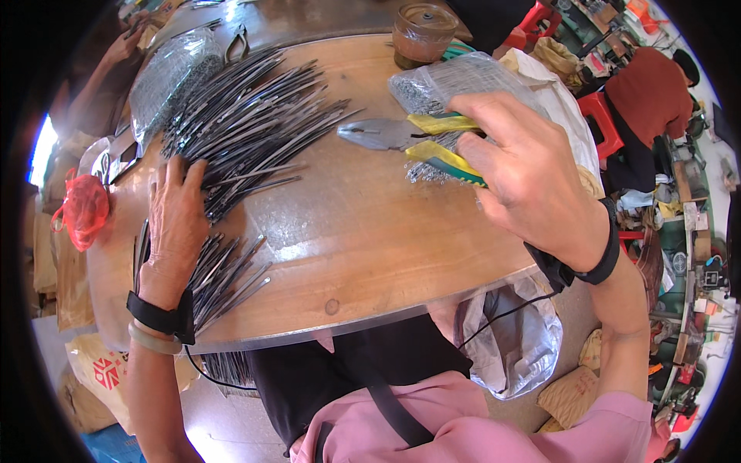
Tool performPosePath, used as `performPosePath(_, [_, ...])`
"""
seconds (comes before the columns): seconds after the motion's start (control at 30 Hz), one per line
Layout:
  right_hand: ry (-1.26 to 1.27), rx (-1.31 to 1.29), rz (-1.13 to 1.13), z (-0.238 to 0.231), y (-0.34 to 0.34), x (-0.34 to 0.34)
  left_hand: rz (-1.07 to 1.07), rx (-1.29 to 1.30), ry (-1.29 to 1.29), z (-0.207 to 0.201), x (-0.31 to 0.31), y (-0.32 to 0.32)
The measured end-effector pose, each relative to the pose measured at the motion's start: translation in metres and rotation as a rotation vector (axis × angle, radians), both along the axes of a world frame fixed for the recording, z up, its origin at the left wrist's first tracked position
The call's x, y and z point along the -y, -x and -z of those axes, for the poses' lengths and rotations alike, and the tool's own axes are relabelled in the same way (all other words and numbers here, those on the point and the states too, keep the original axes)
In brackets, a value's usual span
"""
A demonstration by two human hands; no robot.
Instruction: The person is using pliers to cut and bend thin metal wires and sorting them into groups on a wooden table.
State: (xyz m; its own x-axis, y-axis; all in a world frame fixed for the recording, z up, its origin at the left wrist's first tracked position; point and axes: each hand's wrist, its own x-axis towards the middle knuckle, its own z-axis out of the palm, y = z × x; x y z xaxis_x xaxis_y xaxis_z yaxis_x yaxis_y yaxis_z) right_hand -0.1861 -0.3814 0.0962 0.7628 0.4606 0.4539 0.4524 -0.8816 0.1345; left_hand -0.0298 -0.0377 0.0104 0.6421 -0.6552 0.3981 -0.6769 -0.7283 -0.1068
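A pair of pliers (400,136) with yellow and green handles is gripped in my right hand (532,174), above the right part of the table. Its grey jaws point left toward a large pile of thin dark metal strips (262,116). At the pile's near left edge rests my left hand (176,212), its fingers apart and touching the strips. Their undersides are hidden, and I see nothing clearly held there. Closer to me, a smaller bunch of strips (228,282) lies beside my left wrist. Under the pliers sits a clear plastic bag of fine silvery pieces (432,158).
The wooden table (363,247) has a clear cover and a curved near edge. Another clear bag (174,73), dark-handled pliers (237,45) and a brown lidded jar (423,32) stand toward the back. A red plastic bag (83,208) hangs left. A person (648,96) sits at the right.
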Motion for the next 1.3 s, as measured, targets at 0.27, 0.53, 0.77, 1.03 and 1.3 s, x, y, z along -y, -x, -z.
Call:
performPosePath(0.27, [0.022,-0.141,0.011,0.0,-0.01,-0.003,0.012,-0.004,0.006,-0.01,-0.006,-0.003])
performPosePath(0.53, [-0.02,0.024,0.022,-0.015,-0.021,-0.013,0.076,0.212,-0.045,-0.027,-0.002,-0.02])
performPosePath(0.77, [0.044,-0.06,0.067,-0.012,-0.039,-0.015,0.047,0.082,-0.173,-0.035,0.008,-0.028])
performPosePath(1.03, [-0.344,0.105,0.154,-0.042,-0.014,-0.026,-0.112,-0.078,-0.052,-0.051,-0.025,-0.042])
performPosePath(1.3, [-1.019,-0.033,0.446,0.043,0.062,0.015,-0.473,-1.179,0.931,-0.074,-0.008,0.015])
